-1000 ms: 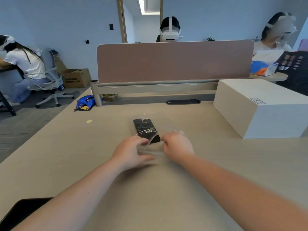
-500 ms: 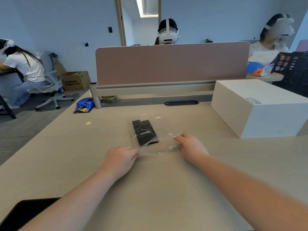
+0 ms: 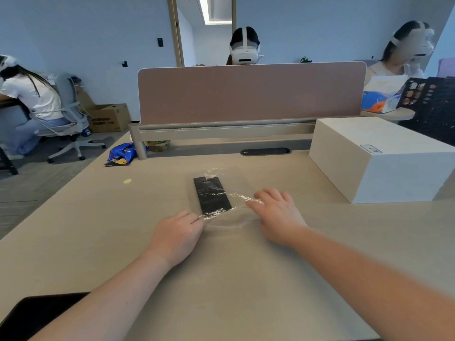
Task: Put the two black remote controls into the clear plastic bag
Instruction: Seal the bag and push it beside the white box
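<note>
Both hands touch the bag holding two remotes.

Two black remote controls, side by side inside one clear plastic bag. Two bare hands: left hand, right hand. One beige desk; one pink divider panel; one white box; one cardboard box; one office chair. Three other people in view, each wearing a headset.
</note>
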Tool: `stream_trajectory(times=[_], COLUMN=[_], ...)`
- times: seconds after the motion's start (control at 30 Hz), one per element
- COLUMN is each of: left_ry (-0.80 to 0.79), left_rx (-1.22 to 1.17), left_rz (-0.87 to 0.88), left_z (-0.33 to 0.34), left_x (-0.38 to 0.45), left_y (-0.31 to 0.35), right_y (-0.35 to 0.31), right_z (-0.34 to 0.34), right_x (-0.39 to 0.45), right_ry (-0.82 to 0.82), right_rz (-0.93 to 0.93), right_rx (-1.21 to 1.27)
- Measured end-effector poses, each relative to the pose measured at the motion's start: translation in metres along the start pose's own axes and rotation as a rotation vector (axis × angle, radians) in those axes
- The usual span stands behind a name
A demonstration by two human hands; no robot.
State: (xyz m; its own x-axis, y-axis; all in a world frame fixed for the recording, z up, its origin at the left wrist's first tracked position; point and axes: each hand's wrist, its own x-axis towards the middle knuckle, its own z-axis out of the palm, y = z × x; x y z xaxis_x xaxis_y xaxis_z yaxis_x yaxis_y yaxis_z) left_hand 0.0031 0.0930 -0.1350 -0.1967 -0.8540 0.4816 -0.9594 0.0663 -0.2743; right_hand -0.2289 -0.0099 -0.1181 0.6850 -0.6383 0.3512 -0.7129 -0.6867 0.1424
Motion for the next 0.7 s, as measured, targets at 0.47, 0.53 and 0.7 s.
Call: stream_trajectory(times=[0.47,0.53,0.7], left_ry=[0.110,0.125,0.126], left_rx=[-0.037,-0.031,-0.049], left_rz=[-0.023,0.003,-0.012], left_z=[-0.005,-0.005,0.001], left_x=[-0.001,-0.001,-0.002], left_y=[-0.002,-0.001,0.001], right_y=[-0.066,-0.067,-0.073], right_z=[0.017,0.017,0.015], right_x=[0.031,0.032,0.031], right_ry=[0.064,0.057,0.079], right_rz=[-0.206,-0.190,-0.206], right_rx=[0.015,0.036,0.068])
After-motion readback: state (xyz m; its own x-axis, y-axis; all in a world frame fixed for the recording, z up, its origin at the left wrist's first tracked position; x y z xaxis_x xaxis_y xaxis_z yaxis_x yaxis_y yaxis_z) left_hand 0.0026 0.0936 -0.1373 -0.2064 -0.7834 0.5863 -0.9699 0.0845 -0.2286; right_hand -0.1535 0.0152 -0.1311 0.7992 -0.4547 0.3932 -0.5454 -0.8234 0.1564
